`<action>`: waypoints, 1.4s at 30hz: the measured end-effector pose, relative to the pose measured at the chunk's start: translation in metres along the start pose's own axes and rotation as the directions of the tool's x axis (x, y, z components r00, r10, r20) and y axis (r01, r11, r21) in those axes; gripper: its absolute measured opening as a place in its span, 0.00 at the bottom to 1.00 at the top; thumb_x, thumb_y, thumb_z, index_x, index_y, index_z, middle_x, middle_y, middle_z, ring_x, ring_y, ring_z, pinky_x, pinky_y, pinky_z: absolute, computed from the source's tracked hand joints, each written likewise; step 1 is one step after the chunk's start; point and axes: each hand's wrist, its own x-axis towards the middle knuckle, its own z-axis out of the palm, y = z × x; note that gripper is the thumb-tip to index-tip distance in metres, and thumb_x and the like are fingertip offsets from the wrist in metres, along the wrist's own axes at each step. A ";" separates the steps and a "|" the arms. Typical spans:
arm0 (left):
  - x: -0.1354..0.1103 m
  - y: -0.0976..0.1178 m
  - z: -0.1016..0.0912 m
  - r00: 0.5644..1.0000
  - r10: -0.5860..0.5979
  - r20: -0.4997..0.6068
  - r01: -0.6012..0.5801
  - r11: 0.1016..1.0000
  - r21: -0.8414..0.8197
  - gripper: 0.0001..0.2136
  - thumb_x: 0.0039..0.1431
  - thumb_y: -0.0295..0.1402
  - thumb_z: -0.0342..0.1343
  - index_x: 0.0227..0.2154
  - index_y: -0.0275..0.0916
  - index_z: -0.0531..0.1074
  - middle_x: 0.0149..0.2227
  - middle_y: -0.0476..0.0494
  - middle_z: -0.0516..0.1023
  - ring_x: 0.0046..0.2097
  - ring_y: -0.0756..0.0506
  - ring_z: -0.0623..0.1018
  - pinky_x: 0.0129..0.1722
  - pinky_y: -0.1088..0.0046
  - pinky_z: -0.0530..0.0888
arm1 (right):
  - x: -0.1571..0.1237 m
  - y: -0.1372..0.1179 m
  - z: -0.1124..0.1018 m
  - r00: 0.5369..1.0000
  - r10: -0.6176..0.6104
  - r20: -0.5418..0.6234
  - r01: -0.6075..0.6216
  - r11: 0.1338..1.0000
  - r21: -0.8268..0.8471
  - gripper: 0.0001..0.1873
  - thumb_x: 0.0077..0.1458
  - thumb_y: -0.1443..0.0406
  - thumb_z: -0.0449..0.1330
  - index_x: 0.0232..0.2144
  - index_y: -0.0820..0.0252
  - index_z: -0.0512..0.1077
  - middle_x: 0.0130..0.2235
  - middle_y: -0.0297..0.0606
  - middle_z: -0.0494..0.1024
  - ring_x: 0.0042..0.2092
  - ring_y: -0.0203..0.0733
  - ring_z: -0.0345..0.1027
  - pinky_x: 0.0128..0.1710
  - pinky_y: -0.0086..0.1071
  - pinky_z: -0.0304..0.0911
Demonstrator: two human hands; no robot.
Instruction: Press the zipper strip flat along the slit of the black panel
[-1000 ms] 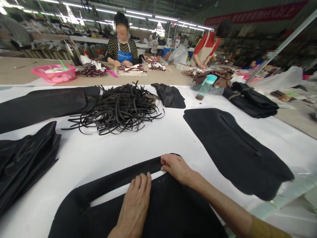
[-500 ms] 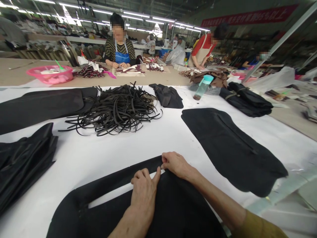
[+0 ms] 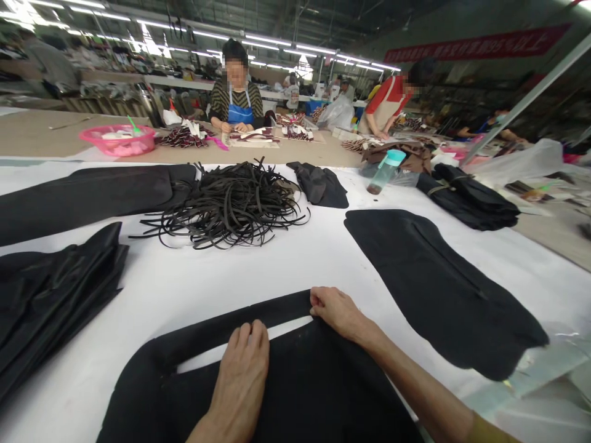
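black fabric panel (image 3: 300, 394) | flat on white table | long slit near top edge

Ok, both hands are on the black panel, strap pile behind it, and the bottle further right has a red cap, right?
No: the head view shows the bottle has a teal cap, not red. The rest stands: left hand and right hand are on the black panel, with the strap pile behind it.

The left grip (image 3: 240, 375) lies flat, palm down, on the black fabric piece (image 3: 318, 394) spread over the white tabletop (image 3: 295, 264). The right grip (image 3: 339, 311) curls its fingertips onto that piece's edge, where a narrow black strip (image 3: 277, 311) meets it. Beyond lie a tangle of black straps (image 3: 231, 203) and, rightward, another black panel (image 3: 438, 283).
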 end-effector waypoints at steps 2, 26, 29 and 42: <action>-0.008 -0.009 0.003 1.000 -0.007 0.005 0.007 1.000 -0.011 0.25 0.48 0.11 0.43 0.49 0.28 0.69 0.49 0.36 0.72 0.49 0.37 0.70 0.51 0.60 0.70 | -0.005 0.000 -0.002 0.999 0.016 -0.046 -0.016 1.000 -0.016 0.10 0.47 0.76 0.59 0.23 0.59 0.64 0.26 0.29 0.67 0.31 0.36 0.59 0.28 0.28 0.47; -0.011 0.002 -0.011 0.967 0.155 -0.201 -0.244 0.786 -0.568 0.13 0.60 0.32 0.54 0.46 0.36 0.65 0.56 0.45 0.64 0.60 0.45 0.58 0.62 0.68 0.51 | -0.012 0.005 -0.005 0.983 0.182 0.023 -0.157 0.900 -0.407 0.10 0.59 0.65 0.52 0.25 0.54 0.63 0.29 0.37 0.72 0.33 0.49 0.67 0.28 0.36 0.52; -0.035 -0.008 -0.017 0.963 0.167 -0.213 -0.256 0.820 -0.513 0.07 0.60 0.32 0.53 0.40 0.34 0.68 0.48 0.44 0.71 0.55 0.46 0.65 0.60 0.70 0.55 | -0.028 -0.022 0.003 0.990 0.139 -0.028 -0.138 0.892 -0.431 0.11 0.61 0.63 0.51 0.26 0.53 0.62 0.30 0.36 0.71 0.34 0.48 0.66 0.28 0.36 0.52; -0.100 -0.047 0.023 0.917 -0.204 -0.342 0.147 0.971 -0.186 0.12 0.60 0.30 0.50 0.44 0.31 0.70 0.48 0.30 0.73 0.50 0.36 0.72 0.46 0.60 0.75 | 0.017 -0.188 0.086 0.910 -0.369 0.189 0.377 0.926 -0.002 0.08 0.50 0.67 0.60 0.22 0.56 0.67 0.25 0.27 0.71 0.30 0.36 0.63 0.28 0.28 0.50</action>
